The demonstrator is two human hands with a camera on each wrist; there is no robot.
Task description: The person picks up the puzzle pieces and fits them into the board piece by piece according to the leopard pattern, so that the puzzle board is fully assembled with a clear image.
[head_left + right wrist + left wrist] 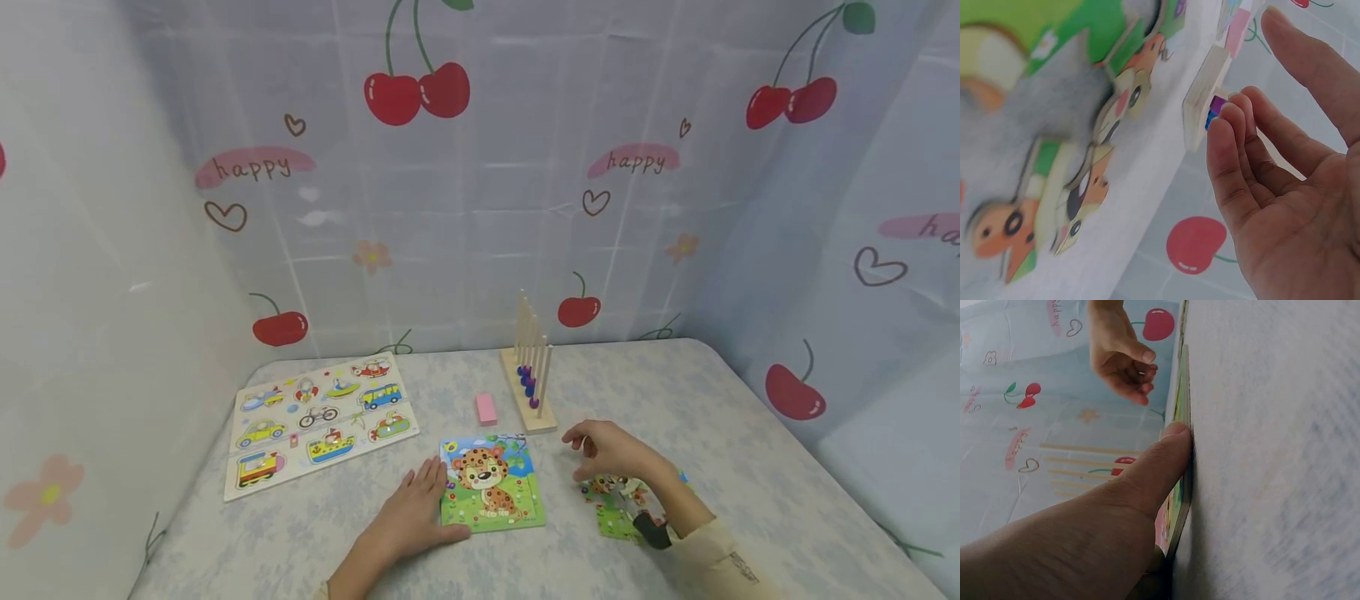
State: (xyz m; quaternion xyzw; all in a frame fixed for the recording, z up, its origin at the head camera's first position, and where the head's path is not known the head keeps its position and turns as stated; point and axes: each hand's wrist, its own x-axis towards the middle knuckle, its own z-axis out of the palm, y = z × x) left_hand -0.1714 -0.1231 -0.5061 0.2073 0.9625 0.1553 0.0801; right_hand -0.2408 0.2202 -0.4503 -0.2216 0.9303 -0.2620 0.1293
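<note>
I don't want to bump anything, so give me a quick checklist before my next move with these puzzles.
1. Left hand touching the leopard puzzle's edge: ok.
2. Leopard puzzle flat on the table: ok.
3. Right hand free, nothing in its fingers: ok.
4. Pieces beside it joined without gaps: not ok, gaps show in the right wrist view.
5. Every piece accounted for: cannot tell, the right hand and wrist block part of the head view.
6. Peg rack upright, untouched by either hand: ok.
</note>
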